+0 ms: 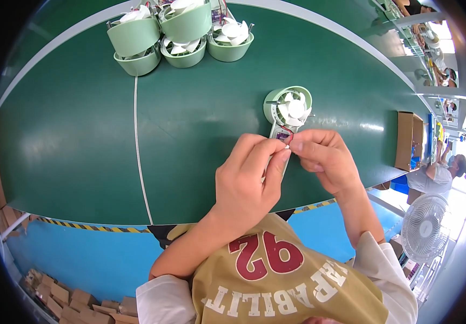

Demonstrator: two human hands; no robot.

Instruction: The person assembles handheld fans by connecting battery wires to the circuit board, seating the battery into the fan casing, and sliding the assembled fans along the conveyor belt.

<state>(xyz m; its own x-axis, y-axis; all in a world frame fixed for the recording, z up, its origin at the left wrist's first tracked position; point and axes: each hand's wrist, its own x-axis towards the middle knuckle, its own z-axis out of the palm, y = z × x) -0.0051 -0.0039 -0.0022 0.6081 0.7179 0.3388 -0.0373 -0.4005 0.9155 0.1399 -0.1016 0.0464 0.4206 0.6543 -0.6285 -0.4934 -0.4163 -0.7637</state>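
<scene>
"Where is the fan (290, 109)?"
"On the green table (189, 135), partly behind the left hand (249, 173)."
"How are the hands?"
"The right hand (324, 156) pinches a red wire (292, 133); whether the left pinches, I cannot tell."

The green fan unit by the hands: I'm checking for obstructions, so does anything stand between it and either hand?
Nothing visible does: the left hand and right hand meet at the lower part of the fan unit, beside its red wire. The other fan units stand apart, farther left.
</scene>
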